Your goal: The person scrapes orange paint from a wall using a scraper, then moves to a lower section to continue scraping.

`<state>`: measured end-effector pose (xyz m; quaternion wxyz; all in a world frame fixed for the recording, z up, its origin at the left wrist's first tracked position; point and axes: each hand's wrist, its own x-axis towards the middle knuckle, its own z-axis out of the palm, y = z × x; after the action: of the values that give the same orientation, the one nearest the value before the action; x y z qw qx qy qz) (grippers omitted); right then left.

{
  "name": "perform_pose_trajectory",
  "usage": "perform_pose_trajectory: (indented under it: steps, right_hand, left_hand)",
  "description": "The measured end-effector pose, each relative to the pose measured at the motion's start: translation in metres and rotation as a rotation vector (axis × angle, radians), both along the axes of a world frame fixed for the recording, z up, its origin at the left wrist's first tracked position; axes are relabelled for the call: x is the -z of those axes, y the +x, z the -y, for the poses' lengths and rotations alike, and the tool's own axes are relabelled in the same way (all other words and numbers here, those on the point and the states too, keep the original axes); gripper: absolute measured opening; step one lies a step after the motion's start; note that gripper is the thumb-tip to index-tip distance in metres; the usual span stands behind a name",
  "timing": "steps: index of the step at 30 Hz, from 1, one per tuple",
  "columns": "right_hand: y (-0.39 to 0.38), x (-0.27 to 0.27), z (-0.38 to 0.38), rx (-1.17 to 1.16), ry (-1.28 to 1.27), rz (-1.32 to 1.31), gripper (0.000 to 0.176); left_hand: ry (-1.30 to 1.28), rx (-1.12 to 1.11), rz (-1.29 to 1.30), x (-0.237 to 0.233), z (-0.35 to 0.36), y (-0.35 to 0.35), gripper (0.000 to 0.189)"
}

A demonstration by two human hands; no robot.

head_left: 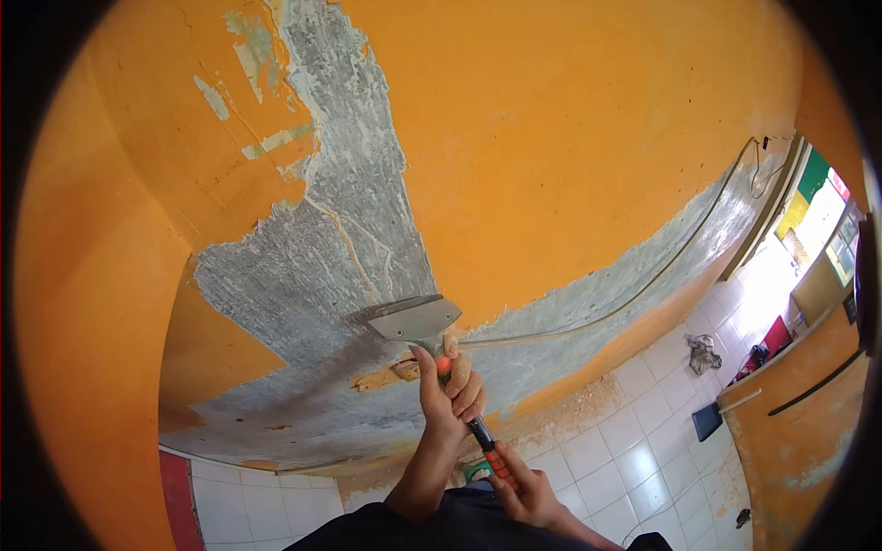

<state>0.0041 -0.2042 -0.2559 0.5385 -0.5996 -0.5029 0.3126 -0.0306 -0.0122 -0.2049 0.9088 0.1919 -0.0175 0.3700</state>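
A long-handled scraper [477,425] with a wide metal blade [413,320] is in both my hands. My left hand [450,393] wraps around the handle just below the blade, its thumb along the side. Lower down, my right hand [524,491] is closed on the red and black grip. The blade edge lies against the wall, at the border of a bare grey strip [358,165] and the orange paint [533,147]. A thin crack runs through the grey patch above the blade.
A cable [643,292] runs along the wall to the right, over a scraped grey band. White floor tiles [634,441] lie below. A dark dustpan [706,421] and crumpled plastic [703,354] are at right, near an orange wooden surface [799,413].
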Motion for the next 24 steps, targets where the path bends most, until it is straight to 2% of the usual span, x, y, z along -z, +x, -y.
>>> perform_pose_trajectory:
  steps: [4,7,10,13,19,24]
  right_hand:
    - [0.007,-0.004,-0.006,-0.004,0.089,0.003,0.059]
    - [0.005,0.003,0.0,-0.024,-0.041,-0.007,0.059]
    - [0.008,0.0,-0.002,-0.021,0.039,0.005,0.06]
    - [0.009,0.006,-0.001,-0.022,-0.037,0.045,0.06]
    - [0.009,-0.003,-0.006,-0.008,0.068,0.064,0.062]
    - [0.007,0.011,-0.006,-0.012,0.064,0.072,0.062]
  left_hand:
    - [0.08,-0.014,0.059,-0.008,-0.005,0.005,0.049]
    - [0.059,-0.017,0.018,0.002,-0.002,0.003,0.049]
    - [0.054,-0.002,0.047,-0.007,-0.001,0.006,0.049]
    - [0.044,-0.003,0.038,-0.003,-0.002,0.005,0.048]
    - [0.066,0.008,0.037,-0.008,-0.004,0.006,0.048]
    - [0.071,-0.006,-0.019,-0.001,-0.002,0.006,0.047]
